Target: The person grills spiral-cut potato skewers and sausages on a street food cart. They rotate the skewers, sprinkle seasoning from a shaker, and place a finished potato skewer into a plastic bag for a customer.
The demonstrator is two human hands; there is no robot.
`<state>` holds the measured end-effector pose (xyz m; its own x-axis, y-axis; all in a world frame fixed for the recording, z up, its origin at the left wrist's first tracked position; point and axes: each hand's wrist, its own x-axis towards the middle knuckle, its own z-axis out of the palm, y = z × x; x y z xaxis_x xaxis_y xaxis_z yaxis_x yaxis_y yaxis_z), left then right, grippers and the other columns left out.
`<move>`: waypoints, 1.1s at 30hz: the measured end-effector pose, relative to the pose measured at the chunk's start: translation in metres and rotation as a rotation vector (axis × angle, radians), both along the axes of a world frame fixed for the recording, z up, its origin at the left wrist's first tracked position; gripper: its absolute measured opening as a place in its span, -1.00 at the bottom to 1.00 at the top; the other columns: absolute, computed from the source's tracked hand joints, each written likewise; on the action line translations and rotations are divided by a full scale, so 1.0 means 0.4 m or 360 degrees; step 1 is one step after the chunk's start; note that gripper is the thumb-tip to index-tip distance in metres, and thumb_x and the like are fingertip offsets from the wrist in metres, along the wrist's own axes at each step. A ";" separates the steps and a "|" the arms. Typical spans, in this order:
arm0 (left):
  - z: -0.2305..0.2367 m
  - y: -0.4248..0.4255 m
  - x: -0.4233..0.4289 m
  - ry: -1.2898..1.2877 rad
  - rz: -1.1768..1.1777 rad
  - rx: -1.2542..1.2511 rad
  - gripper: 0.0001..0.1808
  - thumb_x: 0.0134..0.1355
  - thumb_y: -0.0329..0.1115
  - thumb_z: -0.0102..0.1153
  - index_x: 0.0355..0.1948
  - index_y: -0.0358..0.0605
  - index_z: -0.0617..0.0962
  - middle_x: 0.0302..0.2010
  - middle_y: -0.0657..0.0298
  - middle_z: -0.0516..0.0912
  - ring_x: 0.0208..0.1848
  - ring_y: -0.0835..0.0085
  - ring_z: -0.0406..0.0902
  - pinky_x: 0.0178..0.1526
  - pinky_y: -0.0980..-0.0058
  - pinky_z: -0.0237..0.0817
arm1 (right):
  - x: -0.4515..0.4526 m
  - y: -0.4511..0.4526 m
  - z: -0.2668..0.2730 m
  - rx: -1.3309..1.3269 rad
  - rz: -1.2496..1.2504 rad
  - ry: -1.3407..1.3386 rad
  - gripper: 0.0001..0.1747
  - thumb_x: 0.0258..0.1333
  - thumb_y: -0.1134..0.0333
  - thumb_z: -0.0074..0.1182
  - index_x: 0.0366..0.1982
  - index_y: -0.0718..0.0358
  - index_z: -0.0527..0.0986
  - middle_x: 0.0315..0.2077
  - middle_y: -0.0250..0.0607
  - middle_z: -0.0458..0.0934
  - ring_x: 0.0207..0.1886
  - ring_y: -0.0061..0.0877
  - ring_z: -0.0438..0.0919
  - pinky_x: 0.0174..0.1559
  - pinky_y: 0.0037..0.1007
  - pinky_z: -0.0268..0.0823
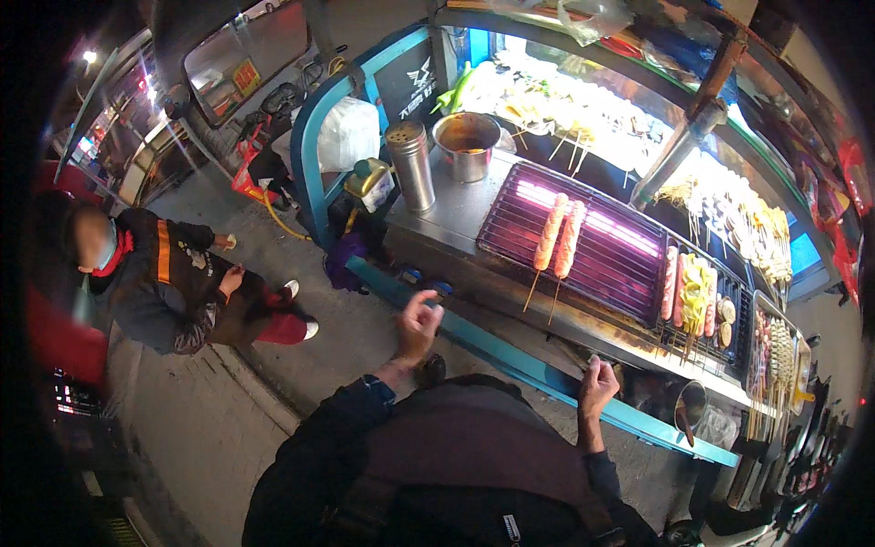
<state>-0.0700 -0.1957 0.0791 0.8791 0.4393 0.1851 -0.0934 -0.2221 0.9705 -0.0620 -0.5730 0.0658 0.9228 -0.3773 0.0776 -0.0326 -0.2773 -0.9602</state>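
My left hand (418, 327) is raised over the outer side of the blue rail (492, 345), its fingers loosely curled and nothing seen in it. Close to the same rail, my right hand (599, 388) is closed, with no held thing visible. Ahead of both hands, two skewered sausages (559, 236) lie side by side on the wire rack of a glowing grill (506, 212). Their sticks stick out over its near edge. At the grill's right end lie more sausages (670, 284), a folded yellow-green skewer (694, 294) and round slices (725, 320).
A metal shaker (410, 167) and a sauce pot (467, 147) stand left of the grill. Behind it, a lit case holds many skewers (567, 102). A tray of skewers (772, 355) sits at the right. A person (184, 280) stands at the left. A metal post (677, 157) rises behind the grill.
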 end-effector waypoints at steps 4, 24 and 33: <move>-0.054 0.119 0.023 -0.0022 0.0445 0.0177 -0.68 0.30 -0.33 0.30 0.04 -0.19 0.63 -0.47 0.44 0.59 -0.42 0.68 0.46 -0.30 0.61 0.34 | 0.001 0.010 0.009 -0.0173 0.0053 -0.0069 -0.64 0.36 0.28 0.18 -0.49 0.39 0.54 -0.63 -0.52 0.39 -0.51 -0.78 0.28 -0.46 -0.59 0.16; 0.001 0.350 0.176 0.0325 0.0414 -0.0059 -0.66 0.21 -0.43 0.31 0.03 -0.18 0.64 -0.35 0.26 0.74 -0.49 0.57 0.64 -0.41 0.51 0.44 | 0.004 0.029 0.009 -0.0431 0.0030 -0.0125 -0.62 0.36 0.28 0.17 -0.52 0.39 0.49 -0.65 -0.40 0.36 -0.50 -0.71 0.26 -0.43 -0.53 0.21; 0.098 0.112 0.237 -0.0295 -0.0053 0.0506 -0.55 0.21 -0.44 0.33 0.15 -0.10 0.57 -0.47 0.26 0.71 -0.50 0.49 0.64 -0.37 0.50 0.46 | -0.007 0.028 0.018 -0.0456 -0.0066 -0.0177 -0.64 0.35 0.29 0.20 -0.50 0.39 0.54 -0.67 -0.39 0.43 -0.52 -0.76 0.30 -0.46 -0.55 0.24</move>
